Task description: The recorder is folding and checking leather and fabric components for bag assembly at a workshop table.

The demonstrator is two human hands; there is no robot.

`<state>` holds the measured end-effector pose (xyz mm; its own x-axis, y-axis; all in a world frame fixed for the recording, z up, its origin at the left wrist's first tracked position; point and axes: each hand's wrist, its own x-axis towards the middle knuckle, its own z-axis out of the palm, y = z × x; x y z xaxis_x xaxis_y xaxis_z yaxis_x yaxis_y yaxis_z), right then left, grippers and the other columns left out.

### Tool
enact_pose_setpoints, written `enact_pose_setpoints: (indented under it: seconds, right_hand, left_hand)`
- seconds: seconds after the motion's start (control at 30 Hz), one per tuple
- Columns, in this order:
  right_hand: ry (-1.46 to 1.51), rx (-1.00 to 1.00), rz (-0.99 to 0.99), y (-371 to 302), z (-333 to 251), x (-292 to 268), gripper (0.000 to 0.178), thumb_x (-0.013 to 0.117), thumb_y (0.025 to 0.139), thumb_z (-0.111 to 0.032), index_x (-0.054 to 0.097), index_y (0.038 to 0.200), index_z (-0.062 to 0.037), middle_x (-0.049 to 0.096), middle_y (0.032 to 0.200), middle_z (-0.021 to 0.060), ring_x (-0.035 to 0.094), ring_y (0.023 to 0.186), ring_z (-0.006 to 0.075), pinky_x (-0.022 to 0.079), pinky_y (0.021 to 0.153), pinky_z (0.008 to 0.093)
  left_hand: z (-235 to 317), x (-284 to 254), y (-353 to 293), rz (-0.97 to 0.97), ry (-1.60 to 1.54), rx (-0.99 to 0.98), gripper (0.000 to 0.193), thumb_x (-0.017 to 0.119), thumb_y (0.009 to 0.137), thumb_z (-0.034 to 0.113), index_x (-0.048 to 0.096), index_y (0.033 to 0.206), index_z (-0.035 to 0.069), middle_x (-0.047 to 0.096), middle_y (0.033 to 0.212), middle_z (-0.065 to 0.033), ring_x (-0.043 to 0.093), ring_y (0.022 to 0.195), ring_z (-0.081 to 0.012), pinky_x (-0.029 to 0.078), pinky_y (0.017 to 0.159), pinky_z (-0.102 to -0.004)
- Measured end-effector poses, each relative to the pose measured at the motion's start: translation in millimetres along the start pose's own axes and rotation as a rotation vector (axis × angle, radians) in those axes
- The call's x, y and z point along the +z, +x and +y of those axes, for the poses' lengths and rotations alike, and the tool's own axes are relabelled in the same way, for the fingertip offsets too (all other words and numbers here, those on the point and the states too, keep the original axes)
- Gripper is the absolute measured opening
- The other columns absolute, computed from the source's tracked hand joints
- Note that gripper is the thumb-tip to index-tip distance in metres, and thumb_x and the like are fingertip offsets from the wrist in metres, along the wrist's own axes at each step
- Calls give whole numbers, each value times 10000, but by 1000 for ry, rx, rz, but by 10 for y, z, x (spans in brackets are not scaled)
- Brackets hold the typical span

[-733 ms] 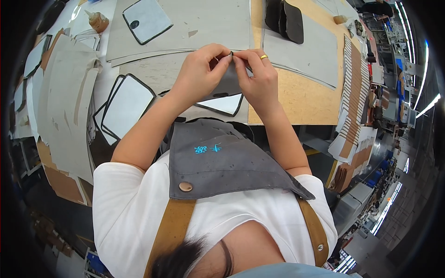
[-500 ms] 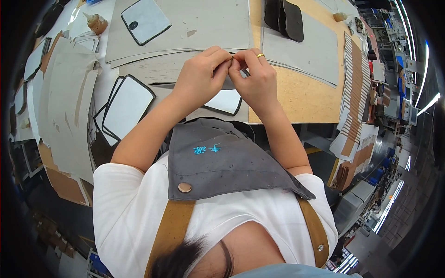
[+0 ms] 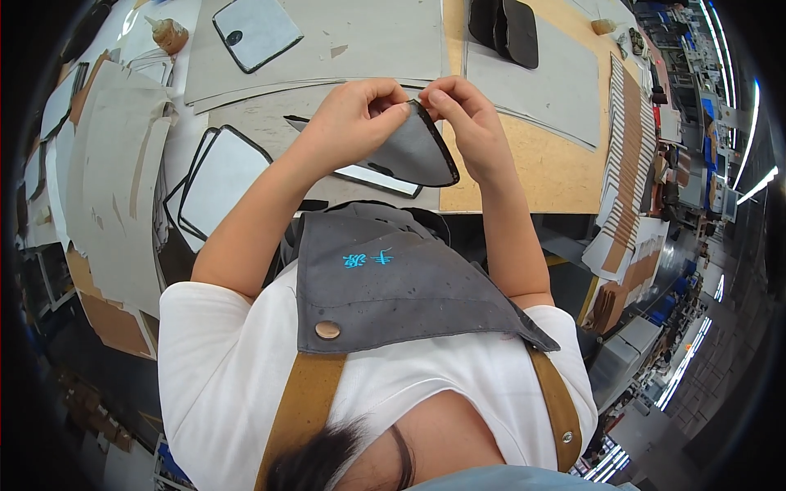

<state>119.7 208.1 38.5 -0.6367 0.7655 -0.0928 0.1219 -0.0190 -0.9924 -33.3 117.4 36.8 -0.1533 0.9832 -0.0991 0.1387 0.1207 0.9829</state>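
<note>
A dark grey panel point(image 3: 413, 151) with a black edge is held up over the near part of the table, its face tilted into view. My left hand point(image 3: 360, 123) is closed on its upper left part, thumb on top. At the panel's top corner, my right hand point(image 3: 467, 119) pinches the edge between thumb and fingers. Beneath lies a white panel with a black border point(image 3: 381, 179), mostly covered by the held panel and my left hand. Left of my forearm rests a small stack of similar white panels point(image 3: 225, 180).
Grey sheets point(image 3: 368, 41) cover much of the table. Another white panel point(image 3: 255, 34) lies at the far left, near a brown glue bottle point(image 3: 170, 36). Dark curved pieces point(image 3: 516, 34) stand far right, beyond bare tan board point(image 3: 532, 176). Striped strips point(image 3: 626, 155) line the right edge.
The panel, earlier mostly hidden between my hands, has tilted so its dark grey face shows. My right hand has shifted a little to the right, apart from the left.
</note>
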Motion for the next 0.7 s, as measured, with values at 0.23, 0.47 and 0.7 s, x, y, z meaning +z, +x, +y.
enact_pose_setpoints:
  seconds: [0.23, 0.47, 0.7]
  right_hand:
    - [385, 349, -215, 53, 114, -63, 93, 574, 872, -191, 557, 863, -100, 540, 765, -44, 476, 697, 38, 397, 624, 187]
    - [499, 412, -257, 61, 127, -75, 106, 601, 852, -199, 545, 856, -110, 550, 764, -42, 508, 686, 39, 424, 586, 193]
    - [354, 269, -187, 18, 116, -22, 117, 606, 860, -190, 559, 875, -84, 542, 771, -42, 484, 688, 30, 395, 600, 178]
  left_hand:
    - [27, -7, 7, -67, 10, -53, 145, 556, 829, 153, 569, 770, 22, 464, 630, 62, 376, 578, -25, 307, 505, -197]
    - [-7, -11, 11, -85, 19, -50, 153, 565, 825, 173, 580, 775, 28, 464, 633, 65, 378, 581, -24, 302, 507, -197]
    - [-7, -17, 15, -91, -10, -59, 165, 567, 833, 179, 583, 780, 23, 476, 645, 66, 394, 594, -22, 310, 519, -194]
